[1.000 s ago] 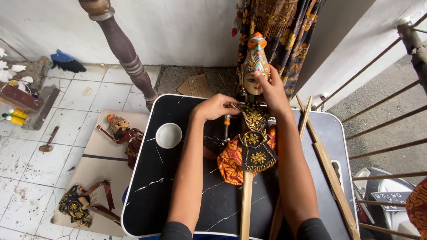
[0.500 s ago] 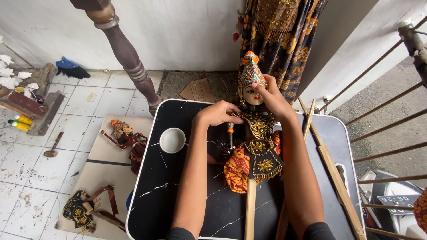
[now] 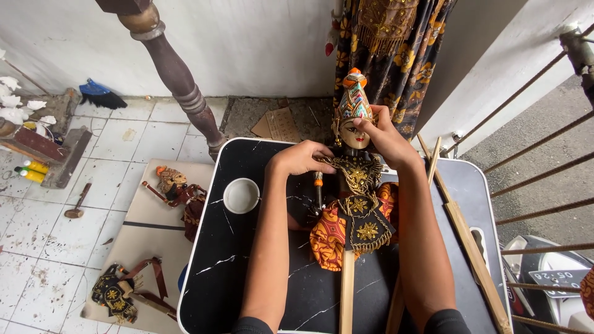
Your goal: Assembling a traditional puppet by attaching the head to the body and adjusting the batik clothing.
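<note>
While lying face up on the black marbled bench [image 3: 247, 260], puppet [image 3: 356, 204] gets its collar dressed. Left hand [image 3: 303, 158] curled, fingers pinching gold trim at the shoulder; right hand [image 3: 387, 139] cupped round the head, fingers closed against the cheek. Best done, at a guess, by steadying the head firmly and tugging trim lightly, sparing the beadwork. White cup [image 3: 241, 195] stands just left of the forearm; bamboo sticks [image 3: 464, 229] lie along the right edge. Two small yellow bottles [image 3: 32, 171] on the tiled floor far left; torn brown cardboard [image 3: 278, 125] by the wall; white plate bottom right, partly hidden by bars.
</note>
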